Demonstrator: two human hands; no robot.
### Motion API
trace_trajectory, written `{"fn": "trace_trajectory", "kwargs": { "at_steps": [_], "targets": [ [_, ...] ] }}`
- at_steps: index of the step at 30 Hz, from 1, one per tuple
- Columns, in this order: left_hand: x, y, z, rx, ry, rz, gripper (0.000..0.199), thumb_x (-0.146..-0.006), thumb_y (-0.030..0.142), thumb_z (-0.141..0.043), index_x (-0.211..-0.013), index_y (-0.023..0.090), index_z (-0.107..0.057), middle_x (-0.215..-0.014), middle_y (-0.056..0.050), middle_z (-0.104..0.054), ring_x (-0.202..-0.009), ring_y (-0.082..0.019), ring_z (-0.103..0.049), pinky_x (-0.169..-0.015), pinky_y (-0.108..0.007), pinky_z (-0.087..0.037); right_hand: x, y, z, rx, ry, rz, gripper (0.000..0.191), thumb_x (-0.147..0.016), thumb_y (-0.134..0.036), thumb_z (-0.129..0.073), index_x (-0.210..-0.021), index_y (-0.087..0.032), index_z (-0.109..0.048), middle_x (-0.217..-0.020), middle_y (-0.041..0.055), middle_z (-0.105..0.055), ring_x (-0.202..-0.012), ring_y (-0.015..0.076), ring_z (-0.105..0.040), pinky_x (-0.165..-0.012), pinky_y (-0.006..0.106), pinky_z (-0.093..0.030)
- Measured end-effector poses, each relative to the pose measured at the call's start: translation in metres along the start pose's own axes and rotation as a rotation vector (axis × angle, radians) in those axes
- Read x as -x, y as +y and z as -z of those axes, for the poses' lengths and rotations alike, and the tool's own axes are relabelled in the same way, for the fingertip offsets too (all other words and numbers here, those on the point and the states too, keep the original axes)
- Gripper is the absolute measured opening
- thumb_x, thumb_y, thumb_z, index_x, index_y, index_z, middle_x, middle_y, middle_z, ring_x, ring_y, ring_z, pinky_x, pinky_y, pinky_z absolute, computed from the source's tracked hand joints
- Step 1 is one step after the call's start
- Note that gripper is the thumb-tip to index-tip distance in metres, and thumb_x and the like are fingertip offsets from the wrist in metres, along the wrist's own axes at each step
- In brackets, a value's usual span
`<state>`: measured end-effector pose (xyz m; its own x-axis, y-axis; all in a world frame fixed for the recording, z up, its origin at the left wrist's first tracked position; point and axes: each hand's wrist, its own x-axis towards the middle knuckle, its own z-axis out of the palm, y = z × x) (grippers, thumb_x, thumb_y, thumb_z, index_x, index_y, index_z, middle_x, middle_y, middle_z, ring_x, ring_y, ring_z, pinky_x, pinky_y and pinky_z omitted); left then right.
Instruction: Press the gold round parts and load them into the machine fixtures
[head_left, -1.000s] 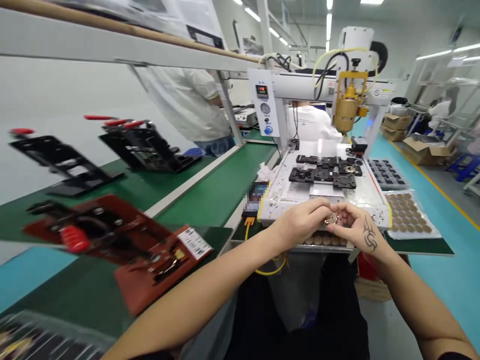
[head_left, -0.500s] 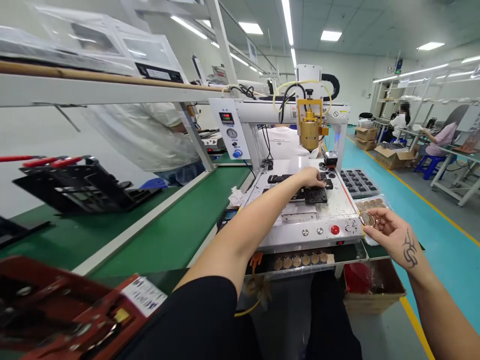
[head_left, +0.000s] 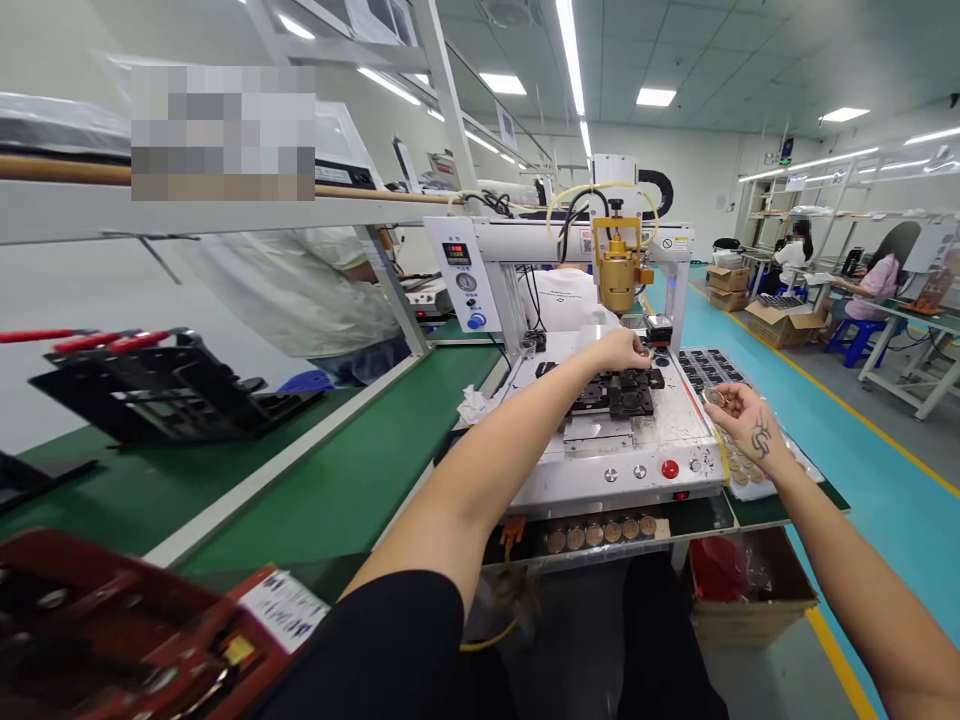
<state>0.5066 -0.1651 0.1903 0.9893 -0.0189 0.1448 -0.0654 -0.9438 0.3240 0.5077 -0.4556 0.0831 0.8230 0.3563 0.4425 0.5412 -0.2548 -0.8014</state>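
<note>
My left hand (head_left: pixel 622 350) reaches across the white bench machine (head_left: pixel 547 480), its fingers pinched together at the back right of the black fixture (head_left: pixel 632 393). Whatever lies between those fingertips is too small to make out. At the machine's right edge, my right hand (head_left: pixel 742 415) grips a round metal-rimmed disc (head_left: pixel 713 397) between thumb and fingers, raised above a clear tray of round pieces (head_left: pixel 746 472). Over the fixture hangs the machine's gold-coloured head (head_left: pixel 619 278), apart from my left hand.
A tray of dark square pieces (head_left: pixel 705 366) lies right of the machine. Several round pieces (head_left: pixel 594 535) line a ledge under its front. A red clamp tool (head_left: pixel 135 630) stands at lower left, beside the green bench (head_left: pixel 345 460). Other people work further off.
My right hand has moved up and inward with the disc, uncovering more of the round-piece tray. My left hand has shifted slightly toward the fixture's back edge.
</note>
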Motion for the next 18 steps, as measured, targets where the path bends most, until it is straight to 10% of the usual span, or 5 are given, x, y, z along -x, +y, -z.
{"fn": "trace_trajectory", "kwargs": {
  "at_steps": [9, 18],
  "targets": [
    [0.097, 0.008, 0.034, 0.257, 0.315, -0.072, 0.026, -0.088, 0.031, -0.072, -0.109, 0.016, -0.067, -0.110, -0.011, -0.078, -0.094, -0.021, -0.073, -0.087, -0.034, -0.055, -0.126, -0.016, -0.065, 0.167, -0.443, 0.069, 0.050, -0.079, -0.051, -0.090, -0.108, -0.014, -0.074, -0.094, 0.0078, -0.073, -0.083, 0.0209, -0.061, -0.076, 0.033, -0.048],
    [0.204, -0.021, 0.042, 0.276, 0.367, -0.031, 0.023, -0.089, 0.034, -0.072, -0.105, 0.021, -0.062, -0.099, -0.007, -0.078, -0.075, -0.016, -0.071, -0.072, -0.032, -0.056, -0.152, -0.003, -0.072, 0.247, -0.644, 0.153, 0.037, -0.091, -0.046, -0.086, -0.114, -0.018, -0.085, -0.115, 0.0149, -0.083, -0.096, 0.0269, -0.073, -0.085, 0.038, -0.055]
  ]
}}
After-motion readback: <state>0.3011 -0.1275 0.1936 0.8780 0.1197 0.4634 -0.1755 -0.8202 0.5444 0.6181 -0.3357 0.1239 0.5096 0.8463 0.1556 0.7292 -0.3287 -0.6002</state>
